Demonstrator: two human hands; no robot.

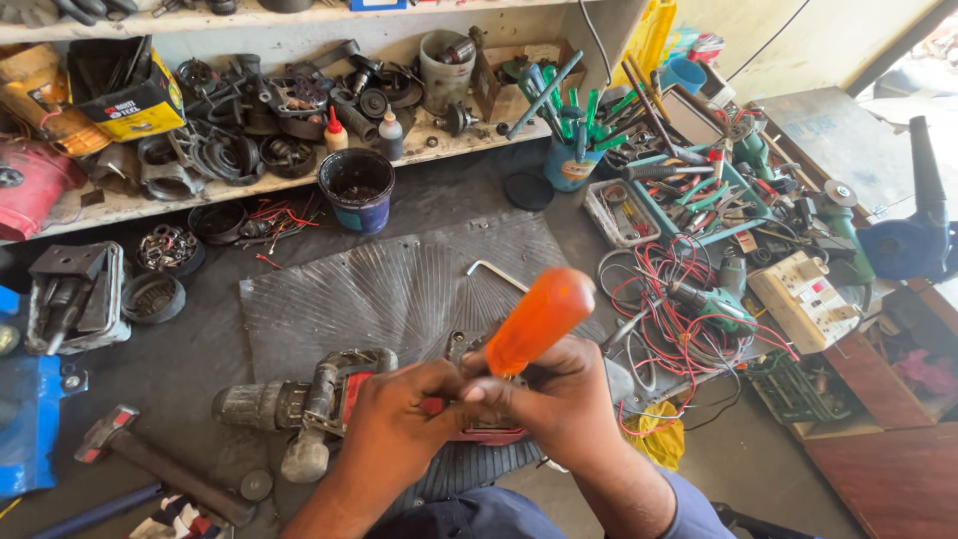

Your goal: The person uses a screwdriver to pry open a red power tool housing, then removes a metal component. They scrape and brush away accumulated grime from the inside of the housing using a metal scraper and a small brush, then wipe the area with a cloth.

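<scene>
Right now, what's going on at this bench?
A person has both hands on a screwdriver with an orange handle, the right hand gripping it and the left hand closed beside it. Its tip is hidden behind the hands, above a worn red and grey power drill lying on a grey floor mat. A hex key lies on the mat behind.

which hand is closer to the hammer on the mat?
Left. The left hand grips the red power drill, up and to the right of the hammer. The right hand, on the orange-handled screwdriver, is farther right.
</scene>
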